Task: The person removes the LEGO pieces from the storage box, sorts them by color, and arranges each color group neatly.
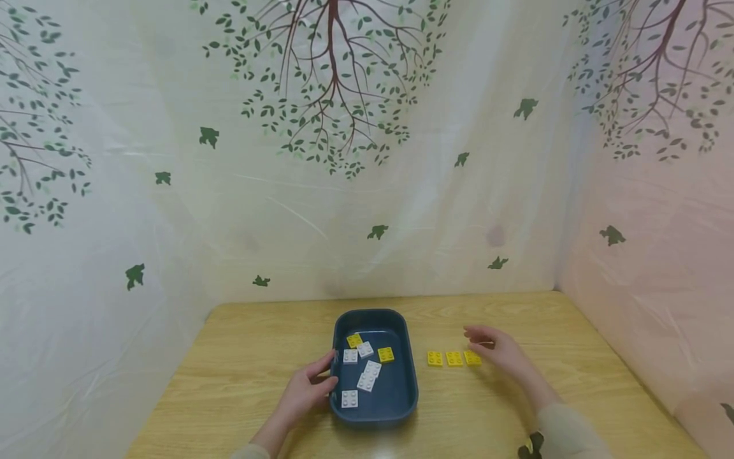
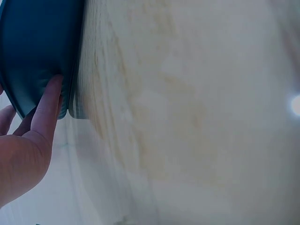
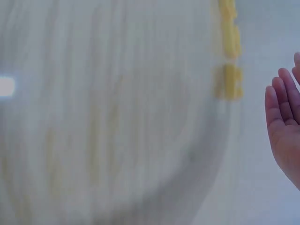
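Observation:
A dark blue tray (image 1: 395, 401) stands on the table with white bricks (image 1: 350, 399) and two yellow bricks (image 1: 386, 354) loose inside. Against the tray's left wall rests my left hand (image 1: 306, 389), its fingers extended; in the left wrist view a straight finger (image 2: 47, 108) touches the outer side. To the right of the tray, three yellow bricks (image 1: 454, 358) lie in a row. My right hand (image 1: 500, 349) hovers by the rightmost one, thumb and fingers apart and nothing between them. The right wrist view shows its fingers (image 3: 283, 101) fairly straight, apart from the bricks.
A wood-grain table (image 1: 252, 338) carries everything. Pale sheeting (image 1: 321, 236) printed with branches and leaves encloses it at the back and both sides. A dark ornament (image 1: 531, 445) sits by the right sleeve.

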Available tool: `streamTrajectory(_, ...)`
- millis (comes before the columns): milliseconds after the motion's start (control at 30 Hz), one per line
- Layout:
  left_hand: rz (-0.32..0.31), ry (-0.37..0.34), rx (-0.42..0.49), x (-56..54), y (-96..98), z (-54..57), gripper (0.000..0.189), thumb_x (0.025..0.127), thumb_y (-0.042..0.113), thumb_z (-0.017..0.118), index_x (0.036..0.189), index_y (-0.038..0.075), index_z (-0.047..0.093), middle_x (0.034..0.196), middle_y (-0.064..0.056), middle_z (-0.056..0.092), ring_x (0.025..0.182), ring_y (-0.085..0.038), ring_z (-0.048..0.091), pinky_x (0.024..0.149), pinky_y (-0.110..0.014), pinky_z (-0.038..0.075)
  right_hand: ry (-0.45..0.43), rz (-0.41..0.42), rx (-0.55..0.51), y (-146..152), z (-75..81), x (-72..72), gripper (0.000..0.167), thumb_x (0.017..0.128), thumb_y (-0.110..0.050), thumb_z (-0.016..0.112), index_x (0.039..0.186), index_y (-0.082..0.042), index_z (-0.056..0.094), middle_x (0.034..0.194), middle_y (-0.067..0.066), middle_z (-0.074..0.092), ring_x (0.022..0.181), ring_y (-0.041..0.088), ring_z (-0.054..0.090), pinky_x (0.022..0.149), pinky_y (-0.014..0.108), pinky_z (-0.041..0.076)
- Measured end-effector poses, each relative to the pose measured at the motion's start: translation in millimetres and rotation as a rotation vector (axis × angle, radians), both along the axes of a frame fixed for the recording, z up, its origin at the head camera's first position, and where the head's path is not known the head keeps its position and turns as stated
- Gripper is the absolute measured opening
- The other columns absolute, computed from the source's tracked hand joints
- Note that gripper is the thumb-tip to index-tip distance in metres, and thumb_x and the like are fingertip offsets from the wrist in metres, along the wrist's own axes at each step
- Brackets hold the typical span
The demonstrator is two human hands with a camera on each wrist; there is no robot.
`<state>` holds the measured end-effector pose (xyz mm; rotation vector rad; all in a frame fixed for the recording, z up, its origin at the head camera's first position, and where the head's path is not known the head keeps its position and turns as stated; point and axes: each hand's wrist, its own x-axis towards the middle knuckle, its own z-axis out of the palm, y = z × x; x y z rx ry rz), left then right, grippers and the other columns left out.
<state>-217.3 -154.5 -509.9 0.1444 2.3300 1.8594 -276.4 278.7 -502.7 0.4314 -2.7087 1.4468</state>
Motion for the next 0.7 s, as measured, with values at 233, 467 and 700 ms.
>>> streamTrajectory(233, -0.011, 0.007, 0.032, 2.8, -0.4, 3.0, 0.061, 0.093, 0.009, 0.067, 0.149, 0.007, 0.044, 0.148, -0.03, 0.041, 0.116, -0.041, 0.059, 0.081, -0.039, 0.059, 0.022, 0.107, -0.061, -40, 16.7, 2.5, 0.043, 0.097, -0.013, 0.064, 0.136, 0.003, 0.055, 0.123, 0.019, 0.064, 0.108, 0.028, 0.061, 0.091, 0.025, 0.052)
streamTrajectory(467, -0.018, 0.026, 0.033, 3.2, -1.6, 1.9, 0.061, 0.093, 0.009, 0.068, 0.149, 0.006, 0.043, 0.148, -0.03, 0.04, 0.115, -0.041, 0.06, 0.08, -0.04, 0.06, 0.048, 0.192, -0.098, -80, 21.7, 0.9, 0.041, 0.096, -0.008, 0.064, 0.134, 0.007, 0.055, 0.12, 0.02, 0.065, 0.106, 0.032, 0.062, 0.091, 0.031, 0.054)
streamTrajectory(700, -0.024, 0.025, 0.049, 3.8, -0.8, 1.5, 0.06, 0.093, 0.008, 0.067, 0.148, 0.005, 0.044, 0.148, -0.031, 0.039, 0.116, -0.041, 0.059, 0.08, -0.039, 0.06, 0.038, 0.222, -0.1, -111, 23.0, -3.1, 0.044, 0.094, -0.009, 0.068, 0.135, 0.001, 0.057, 0.12, 0.016, 0.066, 0.107, 0.03, 0.063, 0.093, 0.038, 0.055)
